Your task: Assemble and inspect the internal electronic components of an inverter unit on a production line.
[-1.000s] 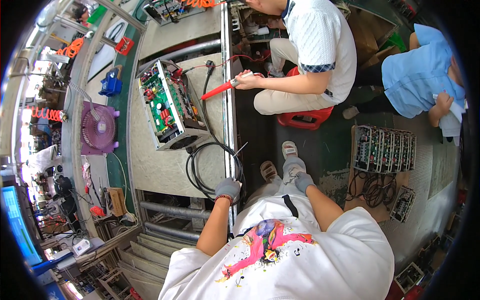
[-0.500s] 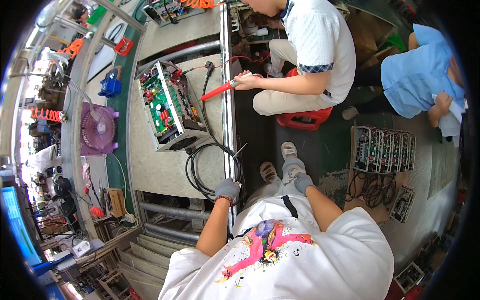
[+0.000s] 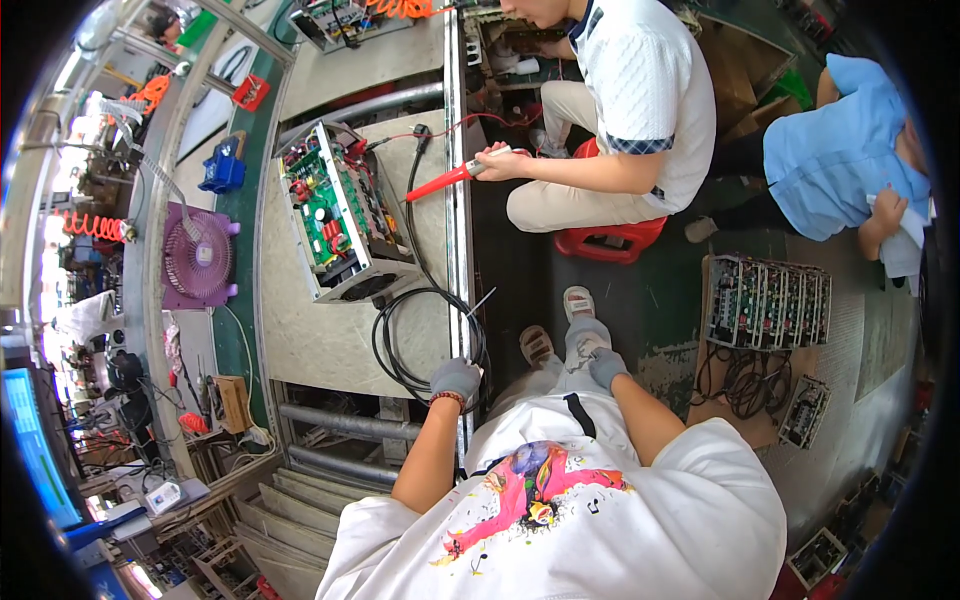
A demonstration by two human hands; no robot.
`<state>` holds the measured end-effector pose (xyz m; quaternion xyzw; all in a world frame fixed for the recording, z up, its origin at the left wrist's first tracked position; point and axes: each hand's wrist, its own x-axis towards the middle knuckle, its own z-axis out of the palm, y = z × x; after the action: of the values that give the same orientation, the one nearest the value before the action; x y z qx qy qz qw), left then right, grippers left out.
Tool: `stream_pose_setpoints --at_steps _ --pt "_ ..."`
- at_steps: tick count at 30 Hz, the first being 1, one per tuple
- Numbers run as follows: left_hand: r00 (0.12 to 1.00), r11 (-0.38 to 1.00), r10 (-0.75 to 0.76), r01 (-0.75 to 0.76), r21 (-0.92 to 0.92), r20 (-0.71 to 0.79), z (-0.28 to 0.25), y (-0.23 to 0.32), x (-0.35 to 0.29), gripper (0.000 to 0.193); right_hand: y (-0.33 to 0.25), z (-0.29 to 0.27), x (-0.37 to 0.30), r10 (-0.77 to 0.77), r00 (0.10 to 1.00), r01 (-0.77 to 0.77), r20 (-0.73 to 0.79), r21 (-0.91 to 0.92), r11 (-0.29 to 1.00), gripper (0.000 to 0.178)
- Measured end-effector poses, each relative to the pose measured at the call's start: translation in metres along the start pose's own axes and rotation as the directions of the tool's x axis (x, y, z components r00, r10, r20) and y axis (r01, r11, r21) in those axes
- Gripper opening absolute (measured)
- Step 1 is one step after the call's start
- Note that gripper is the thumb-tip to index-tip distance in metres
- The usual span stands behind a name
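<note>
Busy workshop clutter rings a pale worktop (image 3: pixel 320 350) that spreads toward 10 and 11 o'clock. On the metal rail (image 3: pixel 457 235) along its edge, the gloved left hand (image 3: pixel 456 378) rests with fingers curled, beside the black cable coil (image 3: pixel 428 291); whether it grips a strand I cannot tell. Toward 3 o'clock from it, the right hand (image 3: pixel 605 367), also gloved, lies half curled on the right leg (image 3: pixel 583 328); nothing shows in it, though its palm is hidden. Compared with a second ago, both hands and the coil lie in the same places, which suggests a pause in the handling. From the left hand, the coil sits at 10 to 11 o'clock; the open electronics unit (image 3: pixel 345 215) stands farther out at 11, well apart. At 12, a seated co-worker (image 3: pixel 645 110) holds a red tool (image 3: pixel 437 185), its tip near the cable. Outermost, a purple fan (image 3: pixel 200 255) stands at 10 o'clock and a row of circuit-board units (image 3: pixel 768 300) at 2.
</note>
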<state>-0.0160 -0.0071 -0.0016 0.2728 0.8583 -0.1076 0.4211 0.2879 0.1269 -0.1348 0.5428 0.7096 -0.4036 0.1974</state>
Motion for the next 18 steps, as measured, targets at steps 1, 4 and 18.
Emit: stream_pose_setpoints --at_steps 1,4,18 --pt "1.000 1.000 -0.003 0.003 0.001 -0.003 -0.0006 0.0006 -0.0005 0.038 0.0003 0.0003 0.0000 0.003 1.000 -0.003 -0.002 0.013 1.000 0.029" --pt "1.000 1.000 -0.002 0.002 0.007 0.003 -0.0001 -0.0005 0.0007 0.039 0.0023 0.0017 0.0014 -0.010 1.000 0.010 -0.004 0.026 1.000 0.030" --pt "1.000 1.000 0.006 -0.006 -0.002 0.004 0.0056 -0.0021 0.0048 0.039 0.0003 -0.0033 -0.0004 0.026 0.999 -0.027 0.023 0.012 1.000 0.033"
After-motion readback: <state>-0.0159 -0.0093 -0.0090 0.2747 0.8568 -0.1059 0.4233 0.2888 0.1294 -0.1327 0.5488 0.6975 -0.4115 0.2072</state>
